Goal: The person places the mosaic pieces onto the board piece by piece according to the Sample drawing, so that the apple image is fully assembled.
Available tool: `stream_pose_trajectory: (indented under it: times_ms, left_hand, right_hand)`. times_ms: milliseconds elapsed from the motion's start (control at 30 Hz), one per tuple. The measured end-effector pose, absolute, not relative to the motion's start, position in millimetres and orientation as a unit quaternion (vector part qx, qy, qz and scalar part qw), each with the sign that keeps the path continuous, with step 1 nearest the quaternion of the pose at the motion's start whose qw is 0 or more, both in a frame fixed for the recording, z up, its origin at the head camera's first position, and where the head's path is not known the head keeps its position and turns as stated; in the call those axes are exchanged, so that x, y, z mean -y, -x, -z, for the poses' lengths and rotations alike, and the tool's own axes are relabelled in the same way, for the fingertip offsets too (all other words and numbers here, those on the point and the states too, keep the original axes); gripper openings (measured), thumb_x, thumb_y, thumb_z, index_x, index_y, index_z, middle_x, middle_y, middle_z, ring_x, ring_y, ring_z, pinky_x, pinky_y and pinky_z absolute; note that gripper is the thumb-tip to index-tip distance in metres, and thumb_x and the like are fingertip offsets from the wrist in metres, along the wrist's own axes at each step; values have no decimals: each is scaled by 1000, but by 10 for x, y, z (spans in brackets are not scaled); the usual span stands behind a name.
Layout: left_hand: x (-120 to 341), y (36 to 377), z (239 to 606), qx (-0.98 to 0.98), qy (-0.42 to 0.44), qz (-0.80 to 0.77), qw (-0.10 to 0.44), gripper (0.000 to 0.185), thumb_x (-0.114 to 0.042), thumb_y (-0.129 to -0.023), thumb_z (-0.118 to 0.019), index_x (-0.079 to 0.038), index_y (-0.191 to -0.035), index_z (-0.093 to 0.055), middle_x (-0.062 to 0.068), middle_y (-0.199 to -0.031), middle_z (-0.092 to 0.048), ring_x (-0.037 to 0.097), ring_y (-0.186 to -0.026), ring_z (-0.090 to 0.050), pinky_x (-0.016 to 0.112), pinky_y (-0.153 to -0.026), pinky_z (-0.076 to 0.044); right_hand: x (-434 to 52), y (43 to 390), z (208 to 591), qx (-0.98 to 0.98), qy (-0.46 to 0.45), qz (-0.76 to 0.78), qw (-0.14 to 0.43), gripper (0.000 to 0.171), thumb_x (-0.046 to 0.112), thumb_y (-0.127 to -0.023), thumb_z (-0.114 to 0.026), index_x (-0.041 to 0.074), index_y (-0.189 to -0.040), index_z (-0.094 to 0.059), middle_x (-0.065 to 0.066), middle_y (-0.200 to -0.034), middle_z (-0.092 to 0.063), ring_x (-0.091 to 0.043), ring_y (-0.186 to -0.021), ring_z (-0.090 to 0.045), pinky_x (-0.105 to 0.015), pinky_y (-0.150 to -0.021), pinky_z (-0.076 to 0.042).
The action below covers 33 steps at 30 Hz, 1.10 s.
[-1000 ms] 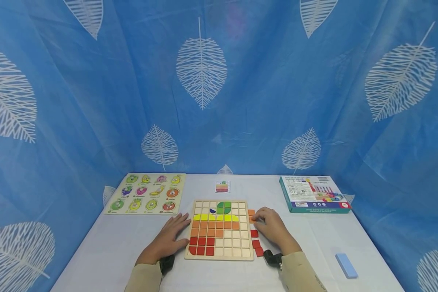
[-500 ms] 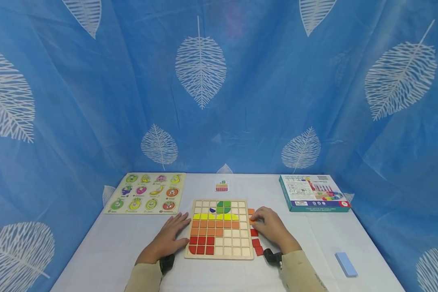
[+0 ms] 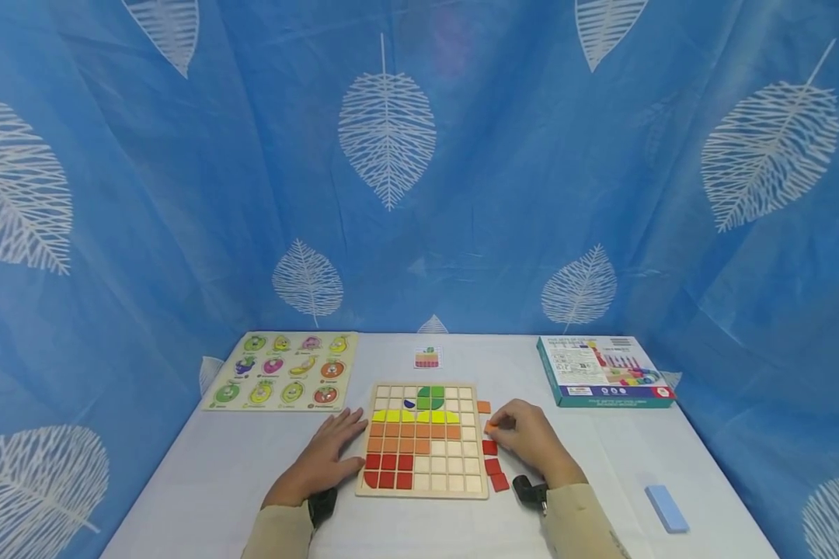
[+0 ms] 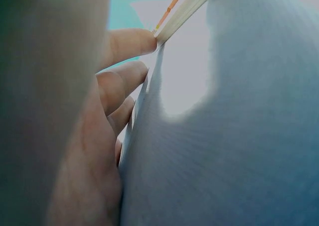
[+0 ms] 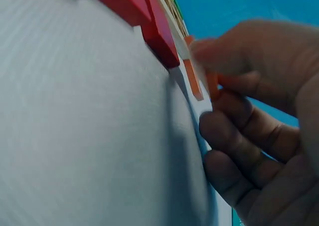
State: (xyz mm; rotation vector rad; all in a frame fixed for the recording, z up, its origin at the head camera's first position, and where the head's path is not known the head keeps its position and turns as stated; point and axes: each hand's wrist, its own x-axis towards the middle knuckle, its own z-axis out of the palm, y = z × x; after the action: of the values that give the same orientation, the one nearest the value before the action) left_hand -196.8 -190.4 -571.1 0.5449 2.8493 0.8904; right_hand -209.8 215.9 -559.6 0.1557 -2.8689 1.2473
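Already the wooden grid board [image 3: 422,440] lay near the front middle of the bench [image 3: 601,458], and a good part of the picture in it was filled: green tiles and one dark blue piece at the top, a yellow row beneath, two full orange rows and a shorter third one, then red tiles in the lower left. The lower right block of cells and the outer columns showed bare wood, so by my reading roughly half of the pattern was in place and the red and orange lower right remained to be laid.

The left hand [image 3: 325,454] rested flat, fingers straight, against the board's left edge, steadying it. The right hand [image 3: 531,439] was just beside the board's right edge, thumb and fingers pinched on a small orange tile [image 3: 491,427]; the right wrist view showed that tile [image 5: 213,84] held between the fingertips. Another orange tile [image 3: 484,407] lay loose farther back, and three red tiles [image 3: 492,466] waited on the bench by the same edge.

A small pattern card [image 3: 426,358] lay behind the board, a fruit peg puzzle [image 3: 280,370] to the left, the game box [image 3: 601,371] to the right, and a pale blue block [image 3: 666,508] near the front right.
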Motion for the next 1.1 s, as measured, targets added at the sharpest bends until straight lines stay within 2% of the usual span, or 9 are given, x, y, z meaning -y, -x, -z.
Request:
stream_pose_trajectory:
  times_ms: [200, 467, 700, 767, 1100]
  left_hand:
    - [1891, 1951, 5678, -938, -176, -293, 55, 70, -33, -90, -76, -13, -155, -55, 4, -167, -38, 32, -157, -21, 58, -126, -13]
    - [1882, 1946, 5674, -942, -174, -284, 49, 69, -29, -91, -76, -13, -155, -55, 5, -166, -39, 31, -157, -21, 55, -126, -12]
    - [1879, 1945, 5676, -942, -170, -286, 52, 70, -28, -90, -76, -13, -155, -55, 5, -166, -39, 30, -157, -21, 55, -126, -12]
    - [1877, 1945, 5679, -942, -169, -286, 52, 70, -29, -90, -76, -12, -155, -55, 5, -166, -39, 30, -157, -21, 54, -126, -12]
    - [1890, 1960, 5701, -942, -170, -286, 52, 70, -29, -90, -76, -13, -155, -55, 4, -166, -39, 29, -157, -21, 54, -127, -12]
  right_hand:
    - [-2085, 2066, 5532, 905, -77, -417, 26, 16, 11, -85, -90, 19, -92, -79, 9, -91, -65, -15, -86, -60, -35, -83, -58]
    - [-1752, 1945, 5405, 885, -222, -409, 16, 11, 8, -90, -85, 11, -98, -79, 7, -96, -65, -17, -84, -59, -29, -74, -56]
    - [-1481, 1910, 5433, 894, -255, -369, -8, 5, 13, -91, -84, 15, -93, -80, 10, -90, -62, -10, -79, -54, -27, -68, -51]
    - [-1430, 1906, 5436, 897, -253, -363, -15, 5, 12, -91, -83, 15, -93, -80, 10, -91, -62, -9, -80, -54, -26, -69, -52]
    - [-1277, 1911, 5501, 912, -251, -325, 23, 7, 10, -89, -84, 13, -93, -79, 11, -93, -60, -6, -85, -58, -30, -78, -58]
